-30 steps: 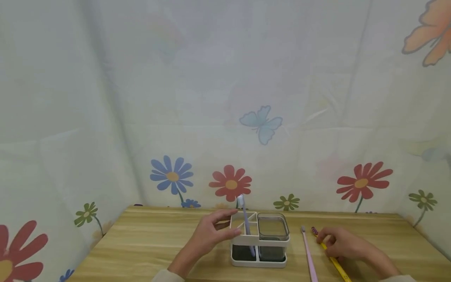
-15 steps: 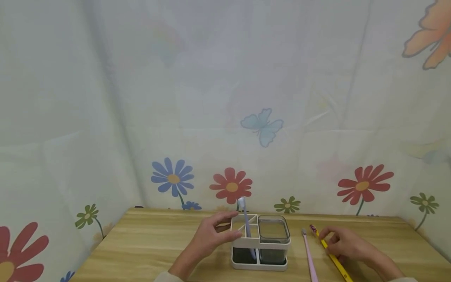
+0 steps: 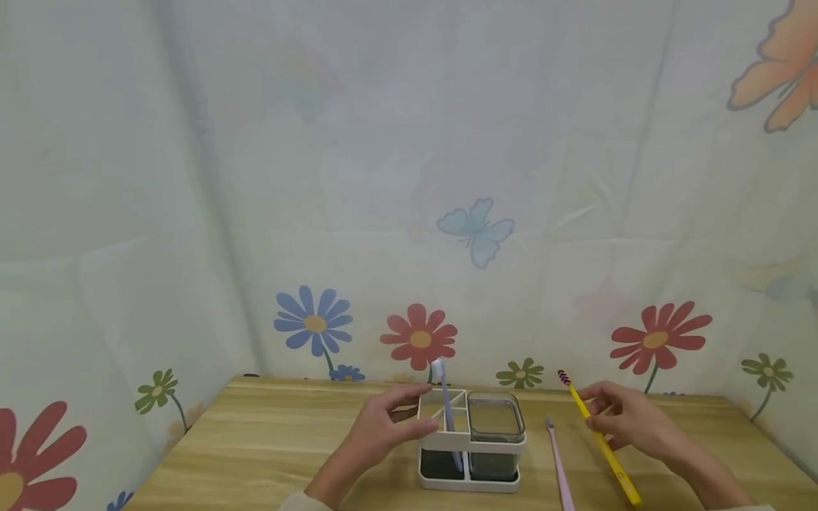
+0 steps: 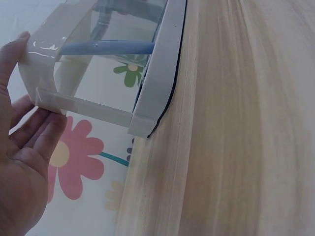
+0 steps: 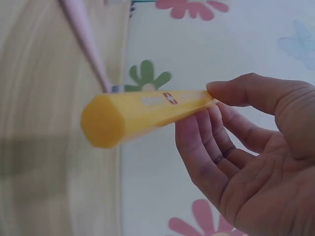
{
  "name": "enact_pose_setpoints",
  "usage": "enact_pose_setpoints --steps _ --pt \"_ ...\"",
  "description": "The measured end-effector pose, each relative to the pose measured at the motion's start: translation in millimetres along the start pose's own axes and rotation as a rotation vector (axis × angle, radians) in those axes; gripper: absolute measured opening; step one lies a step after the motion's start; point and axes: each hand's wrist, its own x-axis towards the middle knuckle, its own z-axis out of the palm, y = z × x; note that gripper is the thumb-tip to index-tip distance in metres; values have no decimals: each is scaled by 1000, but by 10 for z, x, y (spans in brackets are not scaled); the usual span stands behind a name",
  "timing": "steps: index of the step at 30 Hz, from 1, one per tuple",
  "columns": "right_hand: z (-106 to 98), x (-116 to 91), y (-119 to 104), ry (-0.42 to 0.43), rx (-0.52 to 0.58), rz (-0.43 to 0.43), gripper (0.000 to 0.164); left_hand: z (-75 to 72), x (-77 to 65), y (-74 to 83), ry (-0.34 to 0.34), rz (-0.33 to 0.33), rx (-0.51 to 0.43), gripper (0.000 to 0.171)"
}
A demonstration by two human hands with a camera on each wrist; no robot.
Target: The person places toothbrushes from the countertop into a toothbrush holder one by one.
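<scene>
My right hand (image 3: 629, 419) pinches a yellow toothbrush (image 3: 603, 451) between thumb and fingers, its dark-bristled head tipped up and away. In the right wrist view the brush's faceted handle end (image 5: 103, 120) points at the camera, raised off the table. My left hand (image 3: 377, 433) grips the left side of a white toothbrush holder (image 3: 495, 446), thumb in front and fingers behind its upper frame. A pale blue-purple toothbrush (image 3: 449, 408) leans upright in the divided left part of the holder. A clear square cup (image 3: 495, 415) sits in the right part.
A pink toothbrush (image 3: 559, 461) lies on the wooden table (image 3: 287, 426) between the holder and my right hand. Behind the table's back edge hangs a pale curtain (image 3: 358, 177) printed with flowers and butterflies.
My right hand has lifted the yellow toothbrush from the table, its head rising up and away. The left hand stays on the holder.
</scene>
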Motion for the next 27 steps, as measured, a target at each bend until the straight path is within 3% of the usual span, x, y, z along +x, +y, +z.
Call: enact_pose_setpoints --steps 10,19,27 --pt "90 -78 -335 119 4 -65 44 3 -3 0 -3 -5 -4 53" --pt "210 -137 -649 194 105 -118 40 5 3 19 -4 -15 -4 53" --pt "353 -192 -915 200 208 -196 35 9 -2 14 -7 -23 -8 54"
